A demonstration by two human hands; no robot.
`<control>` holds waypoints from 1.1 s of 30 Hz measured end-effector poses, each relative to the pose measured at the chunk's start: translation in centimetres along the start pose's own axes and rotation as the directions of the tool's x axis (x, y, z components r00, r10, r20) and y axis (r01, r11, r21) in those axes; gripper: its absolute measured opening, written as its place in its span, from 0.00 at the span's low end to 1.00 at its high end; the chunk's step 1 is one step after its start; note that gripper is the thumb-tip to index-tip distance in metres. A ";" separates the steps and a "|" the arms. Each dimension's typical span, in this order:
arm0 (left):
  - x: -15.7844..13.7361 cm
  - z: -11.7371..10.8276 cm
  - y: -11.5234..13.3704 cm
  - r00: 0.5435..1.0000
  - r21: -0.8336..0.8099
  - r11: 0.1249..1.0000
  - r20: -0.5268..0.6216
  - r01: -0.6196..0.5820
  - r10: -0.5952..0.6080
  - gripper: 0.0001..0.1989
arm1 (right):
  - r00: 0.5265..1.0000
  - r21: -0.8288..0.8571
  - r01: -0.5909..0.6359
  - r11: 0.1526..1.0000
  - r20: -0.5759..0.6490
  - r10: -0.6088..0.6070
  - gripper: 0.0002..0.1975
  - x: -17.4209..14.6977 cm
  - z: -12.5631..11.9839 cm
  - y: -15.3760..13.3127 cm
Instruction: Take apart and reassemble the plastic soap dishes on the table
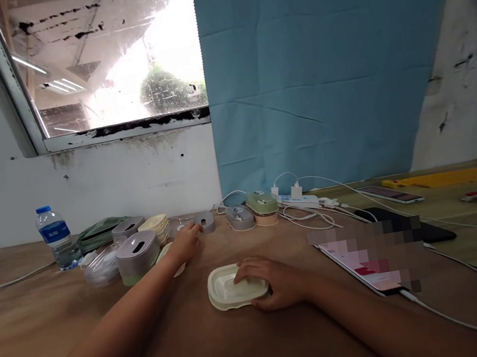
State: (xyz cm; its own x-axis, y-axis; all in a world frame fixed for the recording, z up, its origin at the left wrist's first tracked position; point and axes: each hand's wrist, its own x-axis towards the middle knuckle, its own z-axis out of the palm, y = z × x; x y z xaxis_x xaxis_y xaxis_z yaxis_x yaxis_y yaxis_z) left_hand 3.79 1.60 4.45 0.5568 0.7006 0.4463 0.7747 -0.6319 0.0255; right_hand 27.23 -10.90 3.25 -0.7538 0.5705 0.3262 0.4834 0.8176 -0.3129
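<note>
My right hand [275, 281] grips the right end of a cream plastic lid [224, 289], shallow and rounded at the corners, which lies on the table. Its thumb is at the near edge and the fingers lie over the top. Farther off, my left hand [187, 242] reaches out with its fingers apart and bent down, beside a small grey container with a dark slot [204, 222]. Whether the fingertips touch it is hard to tell. Under the left forearm, another cream piece [180, 268] is partly hidden.
Left of my hands stand a lilac-and-green slotted box [139, 257], stacked cream pieces [157, 227], clear plastic parts [101, 266] and a water bottle [55, 237]. Behind are grey [240, 218] and green [262, 202] containers and a power strip [299, 200]. A charging phone [361, 264] lies right.
</note>
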 end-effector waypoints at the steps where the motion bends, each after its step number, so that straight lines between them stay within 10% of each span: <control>1: 1.0 0.6 -0.3 1.000 0.020 1.000 0.008 0.015 -0.015 0.18 | 1.000 -0.004 -0.001 1.000 0.000 0.001 0.23 0.0 -0.1 0.0; 10: 4.9 5.2 -1.5 0.978 0.116 0.976 0.073 0.185 -0.194 0.17 | 1.000 -0.012 0.001 1.000 0.010 -0.001 0.23 0.0 0.0 0.2; 20: 3.8 3.9 -4.6 0.849 0.146 0.846 0.056 0.513 -0.525 0.20 | 1.000 -0.026 0.006 1.000 0.009 -0.006 0.24 0.0 0.2 0.5; 33: 3.5 3.5 -6.4 0.848 0.000 0.848 0.045 0.529 -0.529 0.14 | 1.000 -0.036 -0.003 0.999 0.000 0.003 0.24 0.1 0.3 0.4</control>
State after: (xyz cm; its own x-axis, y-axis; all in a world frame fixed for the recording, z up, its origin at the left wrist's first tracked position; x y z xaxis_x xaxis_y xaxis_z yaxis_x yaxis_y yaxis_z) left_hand 1.85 9.25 2.78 0.0760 0.9429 0.3242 0.9520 -0.1653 0.2576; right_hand 27.22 -10.54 2.93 -0.7521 0.5732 0.3253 0.5017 0.8180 -0.2814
